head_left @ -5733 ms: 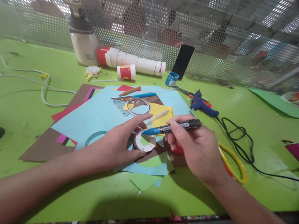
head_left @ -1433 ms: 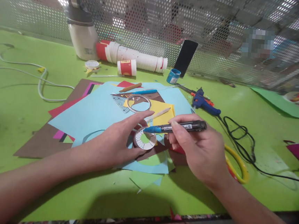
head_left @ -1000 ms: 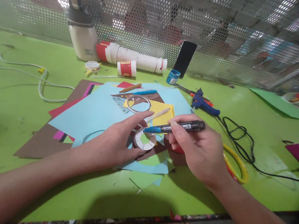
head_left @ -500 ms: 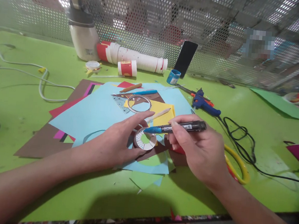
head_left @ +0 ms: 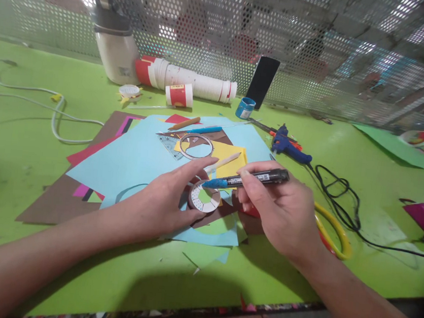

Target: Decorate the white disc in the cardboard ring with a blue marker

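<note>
Left hand (head_left: 164, 199): half-curled in a C, thumb and fingers holding white round disc with green centre (head_left: 204, 195), above paper scraps.
Right hand (head_left: 282, 209): pinched tight on black-and-blue cylindrical marker (head_left: 257, 178).
Marker tip: at disc's 12 o'clock rim; contact cannot be told.
Around disc: silver-coloured round ring (head_left: 180, 145) at 11, blue plastic glue gun (head_left: 289, 147) at 2, glossy yellow ring (head_left: 346, 245) past 3, beside right wrist.
Edges: pale blue paper sheet (head_left: 112, 167) reaches 9; bright green tabletop (head_left: 98, 268) runs to dark table edge (head_left: 183, 312) at 6.
</note>
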Demonstrator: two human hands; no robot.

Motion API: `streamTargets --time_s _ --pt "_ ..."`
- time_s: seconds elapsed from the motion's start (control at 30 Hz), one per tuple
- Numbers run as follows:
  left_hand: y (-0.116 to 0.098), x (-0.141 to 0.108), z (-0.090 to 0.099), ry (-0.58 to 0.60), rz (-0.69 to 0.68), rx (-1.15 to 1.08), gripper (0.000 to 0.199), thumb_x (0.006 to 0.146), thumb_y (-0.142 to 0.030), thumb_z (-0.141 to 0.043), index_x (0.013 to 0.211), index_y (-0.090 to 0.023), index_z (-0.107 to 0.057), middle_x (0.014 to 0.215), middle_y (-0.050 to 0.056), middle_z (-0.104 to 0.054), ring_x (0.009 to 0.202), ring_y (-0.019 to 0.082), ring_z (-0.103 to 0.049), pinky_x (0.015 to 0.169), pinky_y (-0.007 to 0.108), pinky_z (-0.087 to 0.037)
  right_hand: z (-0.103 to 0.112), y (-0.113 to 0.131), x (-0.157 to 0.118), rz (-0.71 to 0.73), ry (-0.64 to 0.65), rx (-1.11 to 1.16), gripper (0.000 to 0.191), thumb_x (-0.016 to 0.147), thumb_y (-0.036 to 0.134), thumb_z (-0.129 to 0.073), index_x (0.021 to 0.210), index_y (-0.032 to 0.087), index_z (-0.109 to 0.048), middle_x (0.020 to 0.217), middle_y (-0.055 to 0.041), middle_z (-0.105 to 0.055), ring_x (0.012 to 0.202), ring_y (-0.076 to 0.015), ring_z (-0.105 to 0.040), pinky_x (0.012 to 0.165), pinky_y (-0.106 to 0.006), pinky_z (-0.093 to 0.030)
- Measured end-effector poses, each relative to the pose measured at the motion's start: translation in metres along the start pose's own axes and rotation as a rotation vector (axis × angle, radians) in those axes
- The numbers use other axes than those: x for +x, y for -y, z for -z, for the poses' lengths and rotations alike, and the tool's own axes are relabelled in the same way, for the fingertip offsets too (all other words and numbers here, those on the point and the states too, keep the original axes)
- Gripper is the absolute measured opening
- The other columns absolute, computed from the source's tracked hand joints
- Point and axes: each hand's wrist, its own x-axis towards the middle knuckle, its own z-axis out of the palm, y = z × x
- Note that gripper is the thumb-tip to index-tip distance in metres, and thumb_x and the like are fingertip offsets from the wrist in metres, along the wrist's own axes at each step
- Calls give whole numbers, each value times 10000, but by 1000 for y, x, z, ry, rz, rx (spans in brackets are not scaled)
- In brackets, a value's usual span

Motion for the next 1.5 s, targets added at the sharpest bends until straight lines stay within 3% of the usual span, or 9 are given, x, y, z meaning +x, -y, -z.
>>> streamTargets --time_s 0.43,0.7,0.9,1.07,1.2,1.5 --pt "0 0 1 -10 2 11 773 786 -270 -672 1476 -270 -326 1189 78 -624 968 228 -662 839 378 -555 -1 2 1 -13 4 16 115 915 304 -642 872 200 -616 613 44 -577 541 -83 -558 494 -195 -477" --pt "1 1 -1 2 7 6 799 794 -237 -682 1489 -291 -290 1207 66 -629 907 200 -685 797 334 -566 11 -1 6 66 -223 171 129 899 328 -673 865 204 -674 596 25 -578 546 -115 -567 517 -260 -494" --pt "-2 0 1 -15 -5 18 778 794 -264 -679 1483 -265 -318 1190 80 -627 994 238 -667 865 388 -552 10 -1 5 -18 -120 213 167 905 364 -665 860 204 -652 575 37 -572 522 -99 -552 458 -225 -437" --pt "-2 1 1 -12 -5 -2 783 787 -238 -676 1482 -252 -316 1193 87 -622 978 226 -675 862 379 -548 6 5 2 -2 -61 48 172 933 347 -618 862 190 -610 569 48 -581 457 -71 -515 436 -197 -428" --pt "1 1 0 7 17 -22 810 781 -240 -688 1488 -279 -296 1222 87 -606 991 231 -674 869 389 -549 4 6 0 -18 -4 -3 143 932 331 -611 883 197 -607 619 41 -581 537 -89 -560 481 -201 -452" --pt "0 1 0 -2 11 4 812 780 -228 -688 1487 -299 -295 1220 69 -610 985 223 -670 863 376 -542 3 3 1 28 -11 -67 134 933 325 -608 886 199 -609 651 40 -576 551 -88 -550 505 -211 -444"
